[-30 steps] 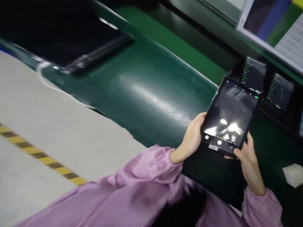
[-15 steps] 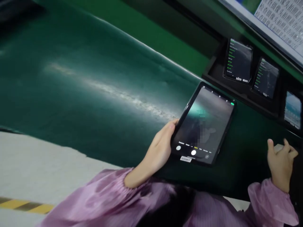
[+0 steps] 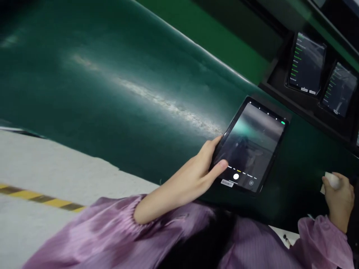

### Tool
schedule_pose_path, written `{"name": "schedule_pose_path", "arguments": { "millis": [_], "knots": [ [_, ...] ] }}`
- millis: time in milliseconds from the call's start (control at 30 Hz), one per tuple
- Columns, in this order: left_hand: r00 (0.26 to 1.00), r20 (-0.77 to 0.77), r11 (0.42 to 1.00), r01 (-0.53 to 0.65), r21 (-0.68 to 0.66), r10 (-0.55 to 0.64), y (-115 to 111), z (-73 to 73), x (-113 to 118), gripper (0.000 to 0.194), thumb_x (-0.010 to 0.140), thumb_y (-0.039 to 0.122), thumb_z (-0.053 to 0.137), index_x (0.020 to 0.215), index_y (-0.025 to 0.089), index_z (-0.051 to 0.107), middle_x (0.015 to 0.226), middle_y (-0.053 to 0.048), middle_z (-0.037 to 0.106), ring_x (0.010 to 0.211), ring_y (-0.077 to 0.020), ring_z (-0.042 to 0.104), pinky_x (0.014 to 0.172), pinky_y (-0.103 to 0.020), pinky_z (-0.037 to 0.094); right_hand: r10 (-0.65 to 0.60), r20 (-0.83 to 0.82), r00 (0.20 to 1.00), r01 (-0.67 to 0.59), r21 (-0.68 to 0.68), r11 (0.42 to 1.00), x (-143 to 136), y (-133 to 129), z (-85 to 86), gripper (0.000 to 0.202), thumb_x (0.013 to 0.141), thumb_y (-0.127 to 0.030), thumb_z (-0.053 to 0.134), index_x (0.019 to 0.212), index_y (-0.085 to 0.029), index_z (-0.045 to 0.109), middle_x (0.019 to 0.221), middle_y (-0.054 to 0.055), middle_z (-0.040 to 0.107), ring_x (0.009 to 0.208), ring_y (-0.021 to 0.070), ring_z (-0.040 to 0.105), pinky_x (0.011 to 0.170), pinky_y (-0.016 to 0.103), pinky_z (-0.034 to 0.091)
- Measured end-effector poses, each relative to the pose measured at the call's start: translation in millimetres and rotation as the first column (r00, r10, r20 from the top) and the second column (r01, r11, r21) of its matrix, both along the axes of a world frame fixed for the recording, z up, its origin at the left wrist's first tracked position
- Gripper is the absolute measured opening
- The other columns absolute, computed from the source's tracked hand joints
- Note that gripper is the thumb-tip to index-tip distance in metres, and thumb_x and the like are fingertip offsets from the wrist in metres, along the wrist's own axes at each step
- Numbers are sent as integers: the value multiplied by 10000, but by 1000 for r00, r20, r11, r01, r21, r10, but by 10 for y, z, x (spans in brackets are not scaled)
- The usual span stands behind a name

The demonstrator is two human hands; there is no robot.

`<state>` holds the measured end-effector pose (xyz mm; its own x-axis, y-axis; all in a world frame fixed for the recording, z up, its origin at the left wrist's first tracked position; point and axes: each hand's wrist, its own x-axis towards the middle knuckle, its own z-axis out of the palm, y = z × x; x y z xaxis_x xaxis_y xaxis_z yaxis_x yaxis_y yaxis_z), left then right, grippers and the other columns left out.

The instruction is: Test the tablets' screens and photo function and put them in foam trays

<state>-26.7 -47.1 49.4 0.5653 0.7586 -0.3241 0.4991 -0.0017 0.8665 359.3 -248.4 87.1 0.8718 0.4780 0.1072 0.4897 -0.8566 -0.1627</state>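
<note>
A black tablet (image 3: pixel 252 145) with a lit camera screen is tilted above the green table. My left hand (image 3: pixel 200 168) grips its lower left edge, the thumb lying over the screen's corner and the other fingers hidden behind. A small white label (image 3: pixel 227 183) sits on the tablet's bottom edge. At the far right, my right hand (image 3: pixel 340 194) is closed on a small white object (image 3: pixel 332 180), whose exact kind I cannot make out. That hand is apart from the tablet, low over the table's right part.
The green table (image 3: pixel 98 108) runs from upper left to lower right. A black tray (image 3: pixel 297 104) at the upper right holds a tablet (image 3: pixel 307 63) and another tablet (image 3: pixel 340 89). Pale floor with a yellow-black stripe (image 3: pixel 42 198) shows at lower left.
My left thumb has come over the front of the tablet's lower left corner. My right hand has closed around the white object. The view has shifted, so the tray sits further right.
</note>
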Motion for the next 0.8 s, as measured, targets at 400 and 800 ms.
{"name": "schedule_pose_path", "arguments": {
  "millis": [400,800],
  "knots": [
    [999,43,999,-14,41,12,-144,-134,59,1039,914,586,697,1706,193,152,1420,-207,538,1184,-394,671,903,-533,648,828,54,559,-562,759,330,-1108,828,-127,391,795,-220,883,878,-249,502,1377,69,654,1266,309,686,998,569,621],
    [982,188,996,35,-88,-18,-112,-147,0,1219,890,591,769,1715,198,-38,1723,-244,288,1611,-464,298,1269,-635,392,839,33,543,-571,747,340,-1139,817,-239,411,782,-246,910,835,-239,503,1367,44,674,1263,305,685,1017,584,608]
  ]
}}
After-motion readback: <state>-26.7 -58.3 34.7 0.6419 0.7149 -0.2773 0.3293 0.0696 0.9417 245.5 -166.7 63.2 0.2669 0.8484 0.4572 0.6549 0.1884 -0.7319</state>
